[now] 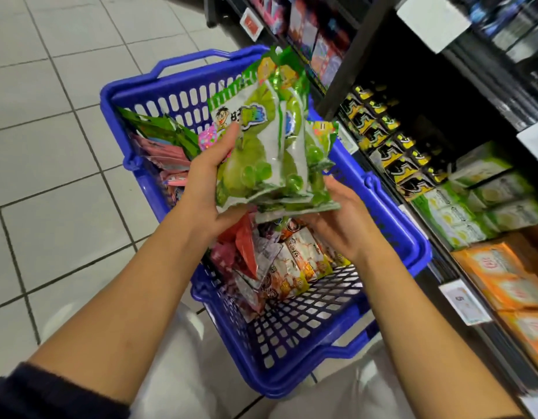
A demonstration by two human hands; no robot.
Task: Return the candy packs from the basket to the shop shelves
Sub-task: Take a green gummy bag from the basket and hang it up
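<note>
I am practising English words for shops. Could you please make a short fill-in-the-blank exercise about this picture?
1. The left hand and the right hand hold several ____ candy packs.
2. The basket is ____ in colour.
3. The shelves stand on the person's ____ side.
4. The basket stands on a ____ floor.

Missing words: green; blue; right; tiled
</note>
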